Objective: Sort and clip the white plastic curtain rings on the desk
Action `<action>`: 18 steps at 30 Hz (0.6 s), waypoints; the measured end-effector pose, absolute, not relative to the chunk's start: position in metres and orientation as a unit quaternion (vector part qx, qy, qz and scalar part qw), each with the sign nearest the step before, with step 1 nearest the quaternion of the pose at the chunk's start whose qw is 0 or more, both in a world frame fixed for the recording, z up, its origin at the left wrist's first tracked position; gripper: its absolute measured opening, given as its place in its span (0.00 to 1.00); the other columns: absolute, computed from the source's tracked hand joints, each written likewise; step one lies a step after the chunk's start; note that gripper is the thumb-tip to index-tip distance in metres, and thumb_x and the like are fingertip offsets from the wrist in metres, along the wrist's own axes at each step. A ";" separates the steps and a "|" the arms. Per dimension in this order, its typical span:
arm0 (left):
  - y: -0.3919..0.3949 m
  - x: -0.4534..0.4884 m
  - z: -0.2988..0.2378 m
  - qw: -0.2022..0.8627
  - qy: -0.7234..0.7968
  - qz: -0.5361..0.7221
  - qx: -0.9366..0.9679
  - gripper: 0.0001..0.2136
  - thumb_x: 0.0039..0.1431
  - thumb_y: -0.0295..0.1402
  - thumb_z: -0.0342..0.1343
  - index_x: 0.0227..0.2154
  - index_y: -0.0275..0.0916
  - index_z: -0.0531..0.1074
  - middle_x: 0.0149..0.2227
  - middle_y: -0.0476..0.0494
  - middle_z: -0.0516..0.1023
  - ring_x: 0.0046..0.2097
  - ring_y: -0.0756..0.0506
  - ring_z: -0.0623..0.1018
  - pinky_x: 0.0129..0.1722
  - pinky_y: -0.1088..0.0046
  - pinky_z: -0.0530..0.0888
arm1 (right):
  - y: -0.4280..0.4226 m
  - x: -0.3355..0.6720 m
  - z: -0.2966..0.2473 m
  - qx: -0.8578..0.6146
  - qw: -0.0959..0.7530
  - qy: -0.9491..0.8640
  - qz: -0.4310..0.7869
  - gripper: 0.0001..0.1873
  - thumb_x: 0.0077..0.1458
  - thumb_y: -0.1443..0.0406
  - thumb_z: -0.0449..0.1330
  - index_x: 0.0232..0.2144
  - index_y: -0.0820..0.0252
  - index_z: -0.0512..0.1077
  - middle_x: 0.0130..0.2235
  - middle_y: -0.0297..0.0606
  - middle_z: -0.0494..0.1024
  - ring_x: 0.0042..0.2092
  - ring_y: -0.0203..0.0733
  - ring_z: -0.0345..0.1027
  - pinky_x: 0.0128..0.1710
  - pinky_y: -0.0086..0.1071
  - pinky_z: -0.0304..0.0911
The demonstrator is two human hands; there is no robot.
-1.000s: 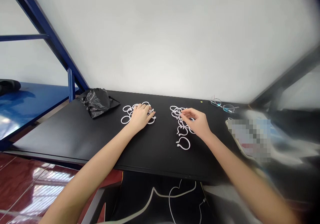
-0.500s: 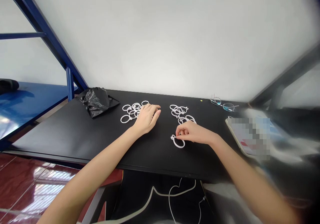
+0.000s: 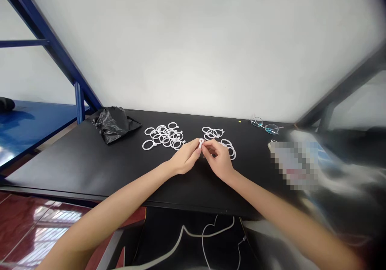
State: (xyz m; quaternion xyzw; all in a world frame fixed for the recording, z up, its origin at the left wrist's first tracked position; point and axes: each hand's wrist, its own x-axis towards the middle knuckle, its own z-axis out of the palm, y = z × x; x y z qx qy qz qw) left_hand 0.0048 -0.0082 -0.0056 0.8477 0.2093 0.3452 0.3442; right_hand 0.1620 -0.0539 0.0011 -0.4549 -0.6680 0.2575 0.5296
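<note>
A white plastic curtain ring (image 3: 201,142) is held up over the middle of the black table; only its small eyelet end shows, the rest hidden by fingers. My left hand (image 3: 186,157) is closed, thumb and fingers pinching it from the left. From the other side, my right hand (image 3: 220,158) has thumb and forefinger pinched at the eyelet. Left of my hands lies a pile of white curtain rings (image 3: 163,142). Behind and beside my right hand are two smaller groups, one of rings (image 3: 217,129) farther back and one of rings (image 3: 234,153) partly covered by the hand.
A crumpled black plastic bag (image 3: 112,124) sits at the table's (image 3: 72,157) back left. Eyeglasses (image 3: 272,129) and a phone (image 3: 292,165), partly pixelated, lie to the right near blurred clear plastic (image 3: 340,169). A white cable (image 3: 177,246) hangs below the front edge.
My right hand has lifted a curtain ring from the table and moved left. My left hand has come off the left pile towards it, and both now meet at the ring.
</note>
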 end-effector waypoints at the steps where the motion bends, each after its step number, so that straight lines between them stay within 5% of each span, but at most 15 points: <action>1: -0.008 0.005 -0.005 0.379 0.203 0.348 0.833 0.18 0.70 0.44 0.35 0.43 0.37 0.65 0.35 0.43 0.71 0.35 0.46 0.74 0.30 0.71 0.74 | -0.054 0.162 0.001 -0.457 0.532 -0.670 0.243 0.11 0.61 0.56 0.57 0.32 0.57 0.71 0.32 0.37 0.75 0.30 0.38 0.72 0.28 0.32 0.71; 5: -0.007 0.005 -0.004 0.448 0.199 0.330 0.807 0.20 0.70 0.43 0.37 0.58 0.39 0.58 0.41 0.41 0.72 0.37 0.46 0.75 0.25 0.75 0.75 | -0.050 0.166 0.003 -0.461 0.551 -0.646 0.258 0.11 0.60 0.56 0.58 0.33 0.57 0.74 0.35 0.38 0.73 0.31 0.38 0.70 0.25 0.30 0.70; 11: -0.003 0.002 -0.010 0.279 0.235 0.307 0.879 0.21 0.70 0.36 0.38 0.63 0.39 0.54 0.47 0.38 0.70 0.45 0.43 0.74 0.47 0.61 0.74 | -0.043 0.173 0.000 -0.415 0.548 -0.600 0.409 0.11 0.57 0.57 0.62 0.36 0.58 0.74 0.30 0.35 0.77 0.30 0.38 0.74 0.28 0.31 0.74; 14: -0.003 0.001 -0.009 0.244 0.266 0.305 0.881 0.18 0.70 0.35 0.38 0.58 0.39 0.60 0.46 0.39 0.71 0.43 0.44 0.75 0.42 0.65 0.75 | -0.044 0.171 -0.003 -0.411 0.543 -0.604 0.414 0.11 0.56 0.57 0.63 0.32 0.59 0.73 0.29 0.35 0.77 0.31 0.39 0.75 0.28 0.32 0.74; 18: -0.003 -0.001 -0.005 0.146 0.291 0.353 0.877 0.16 0.69 0.33 0.36 0.37 0.37 0.69 0.33 0.44 0.72 0.33 0.47 0.74 0.33 0.71 0.72 | -0.050 0.165 -0.006 -0.417 0.535 -0.641 0.360 0.09 0.58 0.59 0.62 0.33 0.58 0.73 0.31 0.36 0.79 0.33 0.40 0.77 0.32 0.34 0.75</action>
